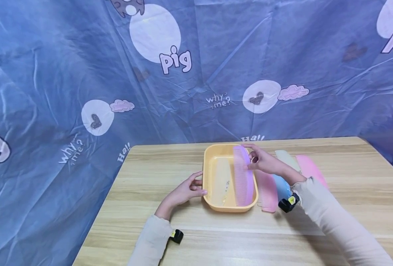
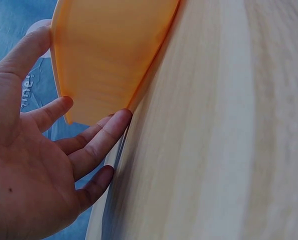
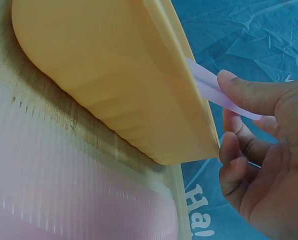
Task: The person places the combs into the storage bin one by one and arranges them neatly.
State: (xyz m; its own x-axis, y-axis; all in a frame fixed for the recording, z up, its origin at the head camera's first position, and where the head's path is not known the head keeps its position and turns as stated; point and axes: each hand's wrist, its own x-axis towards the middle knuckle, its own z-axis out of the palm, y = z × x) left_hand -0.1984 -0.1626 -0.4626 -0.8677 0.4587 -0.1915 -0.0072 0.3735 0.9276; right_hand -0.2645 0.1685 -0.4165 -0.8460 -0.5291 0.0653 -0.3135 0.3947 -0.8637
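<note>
One purple comb (image 1: 248, 177) pinched at the rim of a yellow tray (image 1: 230, 209)

Blue cloth (image 1: 209, 122) rises behind everything, printed with white discs, pink clouds and the word "pig". Before it spreads a wood-grained bench (image 1: 226, 244). Pale sleeves (image 1: 342, 221) reach in from the near side, left and right.

The tray stands on the bench toward its far edge. At its left side the left hand (image 1: 184, 190) has a loose grip, fingers spread, fingertips against the outer wall. At the far right corner the right hand (image 1: 264, 160) has a tight grip, thumb and fingers pinching the purple comb's back near its far end.

That comb runs lengthwise over the tray's right half, teeth leftward; whether it touches the tray floor, I cannot tell. A pale comb (image 1: 221, 181) lies in the left half. Just right of the tray lies a pink comb (image 1: 270, 194), teeth toward it. Farther right are a second pink piece (image 1: 311, 170), a pale green piece (image 1: 287, 158) and a partly hidden blue piece (image 1: 282, 186).

Smallest, black devices (image 1: 176, 236) sit at both wrists.
</note>
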